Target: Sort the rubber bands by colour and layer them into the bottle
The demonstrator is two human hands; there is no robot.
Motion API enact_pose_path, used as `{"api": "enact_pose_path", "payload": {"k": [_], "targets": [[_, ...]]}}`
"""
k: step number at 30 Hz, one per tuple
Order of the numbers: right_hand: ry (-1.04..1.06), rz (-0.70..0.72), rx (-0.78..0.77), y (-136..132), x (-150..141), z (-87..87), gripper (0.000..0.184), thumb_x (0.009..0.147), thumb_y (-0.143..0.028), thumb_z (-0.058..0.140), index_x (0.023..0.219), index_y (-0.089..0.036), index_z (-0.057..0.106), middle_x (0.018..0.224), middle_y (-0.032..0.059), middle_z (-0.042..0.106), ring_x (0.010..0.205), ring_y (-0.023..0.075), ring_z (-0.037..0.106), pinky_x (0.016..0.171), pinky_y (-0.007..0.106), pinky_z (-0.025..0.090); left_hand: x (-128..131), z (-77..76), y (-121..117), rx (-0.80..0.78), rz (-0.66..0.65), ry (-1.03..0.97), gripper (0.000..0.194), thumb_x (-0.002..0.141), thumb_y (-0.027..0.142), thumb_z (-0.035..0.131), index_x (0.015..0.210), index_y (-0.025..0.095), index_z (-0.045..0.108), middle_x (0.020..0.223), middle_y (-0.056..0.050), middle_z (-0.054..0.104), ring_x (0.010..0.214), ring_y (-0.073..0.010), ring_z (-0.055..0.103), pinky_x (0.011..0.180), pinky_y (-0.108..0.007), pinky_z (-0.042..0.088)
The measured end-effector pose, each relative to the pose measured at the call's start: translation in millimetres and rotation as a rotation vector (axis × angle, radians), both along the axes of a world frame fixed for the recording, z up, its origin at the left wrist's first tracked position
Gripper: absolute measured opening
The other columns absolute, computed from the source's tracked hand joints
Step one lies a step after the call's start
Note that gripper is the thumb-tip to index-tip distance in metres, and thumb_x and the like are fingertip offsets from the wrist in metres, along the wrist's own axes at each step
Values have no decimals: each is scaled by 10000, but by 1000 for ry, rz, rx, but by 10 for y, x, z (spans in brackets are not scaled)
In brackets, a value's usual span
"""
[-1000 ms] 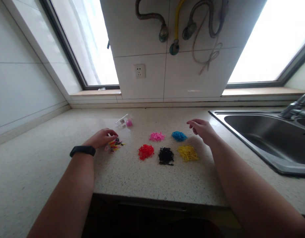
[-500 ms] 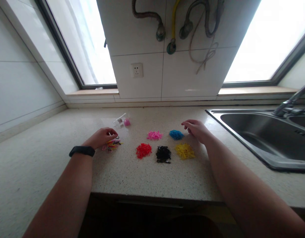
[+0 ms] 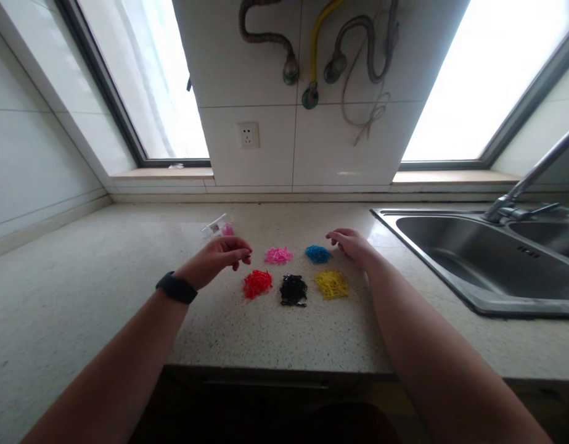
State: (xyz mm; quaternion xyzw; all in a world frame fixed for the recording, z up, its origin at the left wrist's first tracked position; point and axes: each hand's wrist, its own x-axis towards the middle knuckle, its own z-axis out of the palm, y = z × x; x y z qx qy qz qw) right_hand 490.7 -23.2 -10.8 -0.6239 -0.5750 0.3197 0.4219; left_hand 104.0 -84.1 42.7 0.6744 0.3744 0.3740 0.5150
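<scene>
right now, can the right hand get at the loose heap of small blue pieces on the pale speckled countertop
Likely yes: the bare right hand is beside the blue heap, with nothing visible between them, and the left hand is well clear.

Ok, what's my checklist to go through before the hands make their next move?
1. Left hand has a grip: ok, its fingertips pinch a small dark thing.
2. What that thing is: cannot tell, it is too small and blurry.
3. Piles kept apart: ok, gaps show between the pink pile, blue pile, red pile, black pile and yellow pile.
4. Right hand not touching the blue pile: cannot tell, it is right beside it.
5. Clear plastic box away from the piles: ok, it sits farther back and to the left.
</scene>
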Motion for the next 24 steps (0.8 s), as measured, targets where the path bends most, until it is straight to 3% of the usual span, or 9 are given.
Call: {"api": "enact_pose_path", "payload": {"k": [7, 12, 15, 20, 24], "targets": [[-3, 50, -5, 18, 3, -7, 317, 803, -462, 607, 896, -187, 734, 661, -1, 586, 481, 96, 363, 437, 231, 265, 651, 64, -264, -328, -284, -415, 213, 822, 306, 770, 897, 166, 627, 781, -12, 614, 676, -94, 587, 564, -186, 418], [-31, 63, 3, -2, -12, 13, 335, 804, -475, 601, 895, -182, 736, 666, -6, 579, 484, 94, 374, 433, 226, 264, 951, 59, -388, -405, -420, -584, 194, 839, 308, 760, 895, 176, 629, 759, -2, 552, 649, -84, 549, 549, -181, 388], [-52, 51, -9, -1, -16, 6, 338, 808, -479, 594, 899, -186, 736, 618, -17, 556, 469, 97, 369, 433, 226, 265, 976, -4, -411, -414, -411, -605, 202, 839, 319, 761, 888, 176, 628, 732, 7, 524, 637, -79, 524, 554, -183, 382], [-48, 47, -5, 20, -8, -17, 324, 814, -465, 601, 910, -188, 739, 619, -2, 577, 472, 102, 377, 441, 228, 283, 918, -128, -401, -405, -289, -570, 227, 819, 326, 779, 883, 180, 617, 725, 11, 536, 606, -71, 510, 530, -172, 374], [-50, 61, -12, 33, 5, -31, 316, 814, -456, 600, 913, -192, 744, 673, 8, 609, 479, 99, 381, 439, 231, 282, 872, -143, -405, -389, -243, -517, 245, 808, 333, 785, 890, 181, 613, 729, 4, 574, 584, -70, 521, 487, -159, 348]]}}
